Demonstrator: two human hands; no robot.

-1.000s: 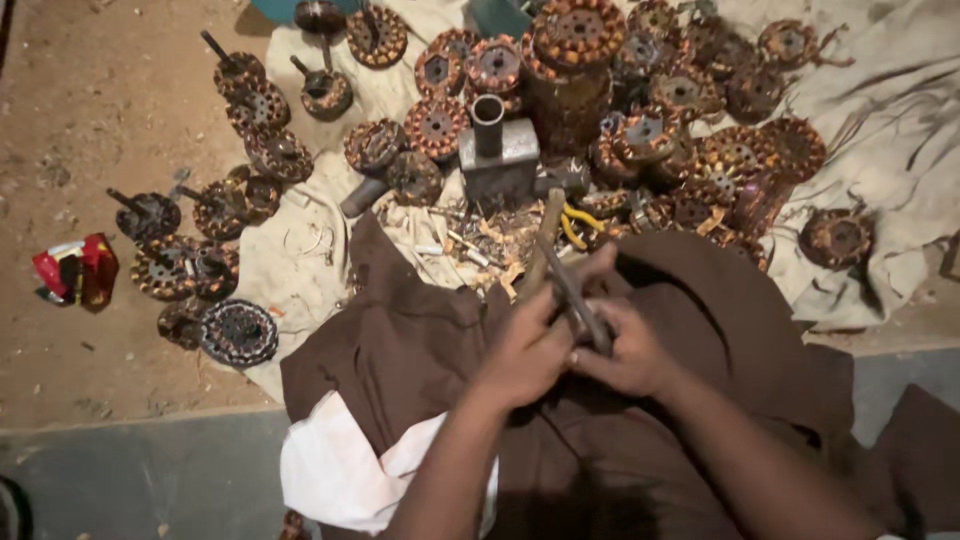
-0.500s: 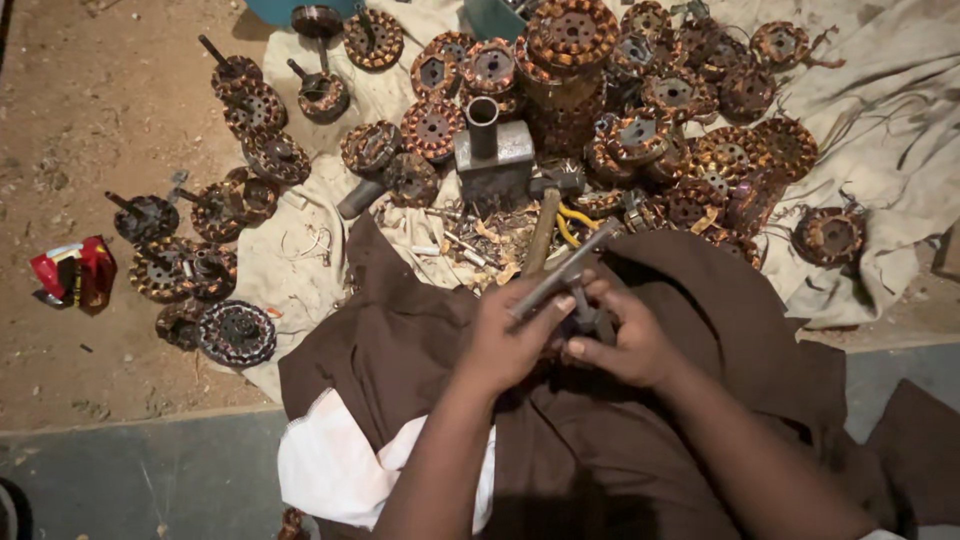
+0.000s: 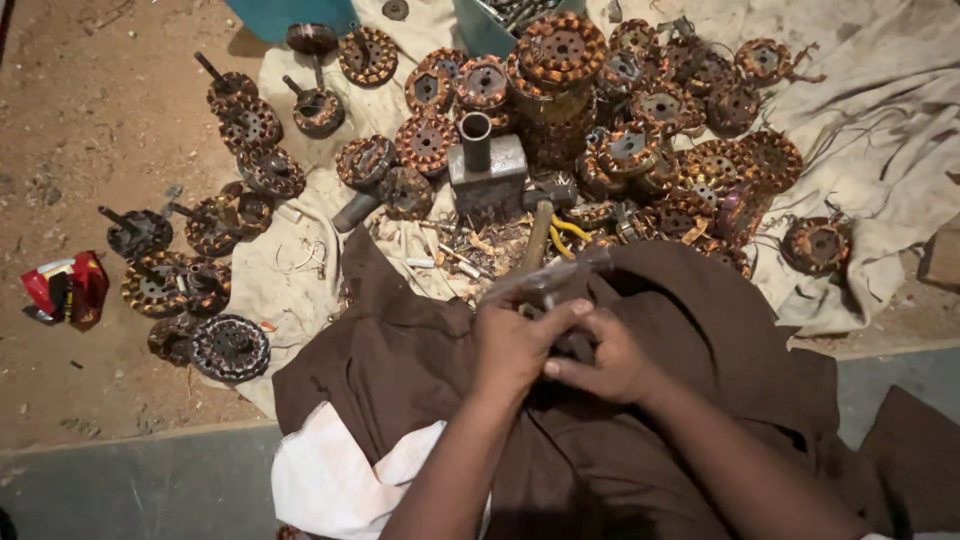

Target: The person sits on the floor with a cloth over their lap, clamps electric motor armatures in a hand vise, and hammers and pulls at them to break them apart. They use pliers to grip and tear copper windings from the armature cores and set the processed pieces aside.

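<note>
My left hand (image 3: 515,345) and my right hand (image 3: 605,362) meet over my lap, on a brown garment (image 3: 700,330). A thin grey metal bar (image 3: 548,277), blurred by motion, is gripped in my left hand and lies slanted above both hands, its far end pointing up and to the right. My right hand is closed around a small dark part (image 3: 574,345) that is mostly hidden by the fingers. Right in front of the hands lies a hammer with a wooden handle (image 3: 538,235).
Several copper-wound motor stators (image 3: 640,150) lie heaped on a dirty cloth (image 3: 880,120), with more at the left (image 3: 215,225). A metal block with an upright pipe (image 3: 487,165) stands in the middle. Yellow-handled pliers (image 3: 570,228), a red packet (image 3: 65,290) and a teal container (image 3: 300,15) are nearby.
The metal bar has swung from pointing down between my hands to lying slanted above them. Both hands stayed together over my lap.
</note>
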